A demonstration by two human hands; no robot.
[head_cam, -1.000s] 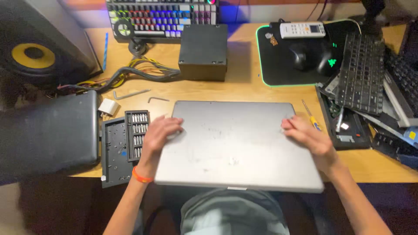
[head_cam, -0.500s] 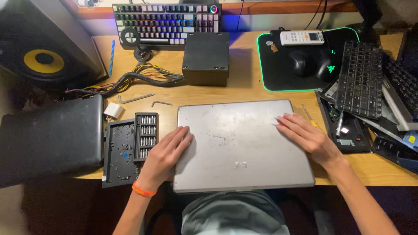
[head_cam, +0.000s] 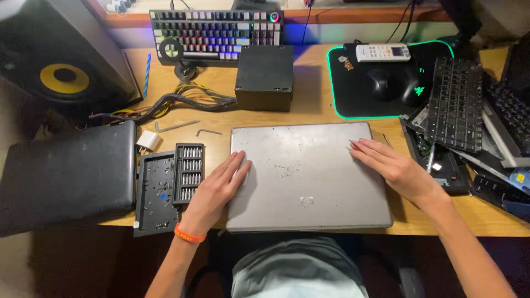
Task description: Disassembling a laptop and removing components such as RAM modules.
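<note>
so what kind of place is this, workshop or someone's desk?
Likely a home desk used for electronics repair. A closed silver laptop lies under both hands, an open screwdriver bit set sits beside it, loose laptop keyboards are piled on the right, and a backlit keyboard and speaker stand behind.

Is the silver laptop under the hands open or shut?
Shut. The silver laptop lies flat on the desk, lid down; left hand and right hand rest flat on it.
</note>
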